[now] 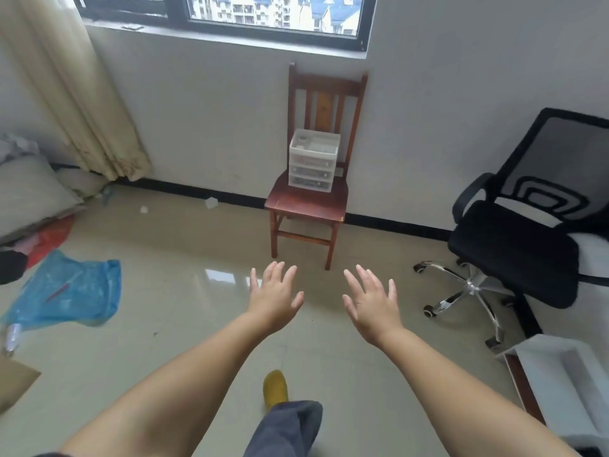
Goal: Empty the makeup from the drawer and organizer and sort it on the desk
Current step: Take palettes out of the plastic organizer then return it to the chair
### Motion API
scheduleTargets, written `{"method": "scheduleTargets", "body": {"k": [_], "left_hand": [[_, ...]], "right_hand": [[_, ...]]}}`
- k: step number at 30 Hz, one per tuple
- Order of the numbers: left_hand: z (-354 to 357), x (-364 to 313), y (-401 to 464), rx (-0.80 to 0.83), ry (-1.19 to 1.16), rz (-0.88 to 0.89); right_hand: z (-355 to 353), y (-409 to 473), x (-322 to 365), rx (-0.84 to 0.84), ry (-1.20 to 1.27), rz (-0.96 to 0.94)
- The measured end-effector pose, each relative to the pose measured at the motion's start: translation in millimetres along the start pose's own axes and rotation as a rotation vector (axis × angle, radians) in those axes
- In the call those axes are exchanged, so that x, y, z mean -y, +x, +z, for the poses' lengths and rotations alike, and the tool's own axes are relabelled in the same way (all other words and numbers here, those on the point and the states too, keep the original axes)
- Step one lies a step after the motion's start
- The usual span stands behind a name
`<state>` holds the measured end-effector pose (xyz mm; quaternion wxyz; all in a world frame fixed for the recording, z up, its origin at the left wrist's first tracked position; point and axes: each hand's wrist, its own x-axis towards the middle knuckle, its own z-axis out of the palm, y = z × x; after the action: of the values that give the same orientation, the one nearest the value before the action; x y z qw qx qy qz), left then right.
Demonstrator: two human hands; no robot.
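Both hands are raised at the centre of the frame, palms down and fingers spread, gripping nothing. The left hand [275,296] and right hand [370,301] sit side by side with a gap between them, arms outstretched toward the far wall. In my judgement this is a reach ahead of a two-handed lift, the hands set apart to take something by its sides.

Directly above the hands in the frame, well apart from them, stands a wooden chair [308,201] against the wall below the window [230,14]. On its seat rests the organizer [313,161], a pale translucent unit with stacked drawers and an open top tray. Small items show in the tray; what the drawers contain cannot be made out. It stands upright and untouched, so emptying has not begun.

At lower centre a foot in a yellow shoe [276,387] is planted forward, consistent with an approach on foot.

At the right edge is a black office chair [527,245]; below it, lower right, a white surface [560,374], possibly the desk, though this cannot be confirmed. A blue plastic bag [72,291] lies on the floor at left, beside bedding, with a curtain [66,77] at upper left.
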<state>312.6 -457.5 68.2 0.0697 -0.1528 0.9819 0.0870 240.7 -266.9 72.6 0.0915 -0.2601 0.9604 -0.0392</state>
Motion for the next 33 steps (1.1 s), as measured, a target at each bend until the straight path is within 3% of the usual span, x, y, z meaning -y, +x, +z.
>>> {"method": "scheduleTargets", "body": {"k": [15, 28, 33], "left_hand": [[-76, 53, 360, -0.009, 0.044, 0.059], [-89, 65, 625, 0.019, -0.062, -0.097], [-88, 82, 703, 0.044, -0.073, -0.011]], "right_hand": [[-59, 352, -30, 0.023, 0.023, 0.094], [-92, 657, -84, 0.087, -0.028, -0.079], [-91, 756, -77, 0.14, -0.052, -0.139]]}}
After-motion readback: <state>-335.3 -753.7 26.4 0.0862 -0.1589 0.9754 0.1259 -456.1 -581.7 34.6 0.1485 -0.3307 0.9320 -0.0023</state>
